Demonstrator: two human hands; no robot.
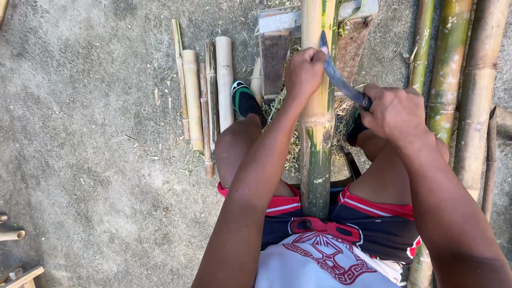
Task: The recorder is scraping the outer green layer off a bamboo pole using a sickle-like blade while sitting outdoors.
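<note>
A thick bamboo pole (317, 128), green and yellow, runs from between my knees up to the top of the view. My left hand (304, 72) is shut around it partway up. My right hand (394, 112) grips the dark handle of a curved knife (337, 72). The knife's blade slants up and left, and its tip rests against the pole beside my left hand's fingers. I am seated with a leg on each side of the pole.
Several cut bamboo pieces (205, 90) lie side by side on the concrete at left. Long bamboo poles (453, 80) lie along the right side. A wooden block (274, 58) sits beyond my left shoe (245, 98). Shavings litter the ground near the pole.
</note>
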